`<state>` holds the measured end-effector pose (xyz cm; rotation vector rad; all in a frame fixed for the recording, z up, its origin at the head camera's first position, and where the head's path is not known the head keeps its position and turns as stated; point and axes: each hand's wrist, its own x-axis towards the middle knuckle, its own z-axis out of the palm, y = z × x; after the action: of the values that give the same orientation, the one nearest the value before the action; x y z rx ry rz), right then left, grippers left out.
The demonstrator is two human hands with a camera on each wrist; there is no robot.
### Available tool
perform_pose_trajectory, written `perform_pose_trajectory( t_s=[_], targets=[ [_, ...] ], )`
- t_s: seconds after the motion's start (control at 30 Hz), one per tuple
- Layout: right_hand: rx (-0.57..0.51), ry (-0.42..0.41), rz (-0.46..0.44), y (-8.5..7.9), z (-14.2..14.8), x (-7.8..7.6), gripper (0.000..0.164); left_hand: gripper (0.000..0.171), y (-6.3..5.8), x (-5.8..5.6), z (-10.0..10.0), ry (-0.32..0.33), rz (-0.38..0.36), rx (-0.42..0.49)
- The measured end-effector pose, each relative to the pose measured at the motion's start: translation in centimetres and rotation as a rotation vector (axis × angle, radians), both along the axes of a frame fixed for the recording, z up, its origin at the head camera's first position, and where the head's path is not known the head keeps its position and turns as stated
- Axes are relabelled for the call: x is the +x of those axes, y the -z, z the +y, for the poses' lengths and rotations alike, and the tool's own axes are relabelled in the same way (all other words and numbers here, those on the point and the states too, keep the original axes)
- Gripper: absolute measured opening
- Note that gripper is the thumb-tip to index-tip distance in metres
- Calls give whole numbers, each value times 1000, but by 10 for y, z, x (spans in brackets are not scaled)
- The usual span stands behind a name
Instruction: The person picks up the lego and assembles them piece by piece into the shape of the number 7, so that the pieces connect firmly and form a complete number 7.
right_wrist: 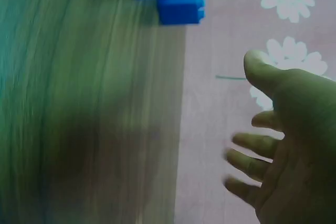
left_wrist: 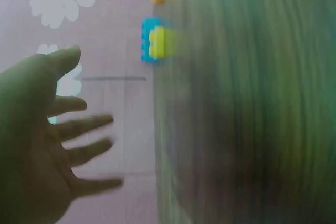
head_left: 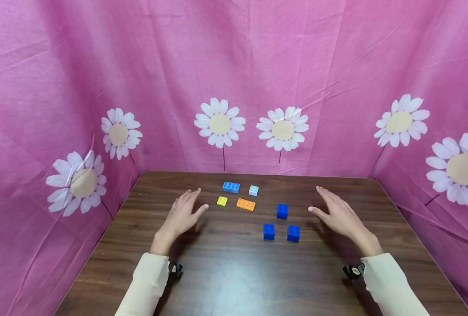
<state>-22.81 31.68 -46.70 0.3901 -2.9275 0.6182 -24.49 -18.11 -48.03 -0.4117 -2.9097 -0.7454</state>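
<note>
Cream cloth sleeves: yours, over a dark wood-grained desk.
Grip: your left hand and right hand, both empty, fingers extended.
Near right hand: three dark-blue, studded, boxy bricks on the desk.
Near left hand: blue oblong brick, small pale-blue brick, flat yellow square plate, flat orange oblong plate.
Studded pieces: likely light, rigid, smooth plastic; you'd best pinch opposite side walls, flat plates by their edges.

- left hand, fingers extended, apart from the yellow brick;
- right hand, fingers extended, near three dark blue bricks;
- mid-blue brick, pale blue brick and orange brick near the yellow one;
- brown table beneath; pink cloth with white flowers behind
</note>
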Motion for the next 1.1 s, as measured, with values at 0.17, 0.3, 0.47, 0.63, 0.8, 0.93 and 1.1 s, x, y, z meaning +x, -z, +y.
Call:
perform_pose_trajectory(
  t_s=[0.17, 0.3, 0.47, 0.63, 0.8, 0.93, 1.1],
  targets=[
    [-148, -46, 73, -3, -15, 10, 55, 35, -1, 10, 29, 74, 81, 269],
    [-233, -78, 118, -2, -26, 17, 20, 7, 2, 19, 55, 105, 85, 414],
    [-285, -90, 105, 1, -36, 27, 12, 3, 5, 28, 86, 168, 39, 475],
    [-313, -121, 93, 6, -44, 32, 11, 6, 8, 31, 115, 241, 6, 536],
    [-324, -143, 85, 11, -51, 34, 8, 9, 12, 34, 137, 260, -50, 601],
    [-331, -157, 59, 15, -56, 36, 10, 14, 19, 35, 151, 262, -114, 605],
    [-333, -157, 15, 21, -57, 37, 20, 29, 27, 34, 166, 279, -244, 630]
  ],
)
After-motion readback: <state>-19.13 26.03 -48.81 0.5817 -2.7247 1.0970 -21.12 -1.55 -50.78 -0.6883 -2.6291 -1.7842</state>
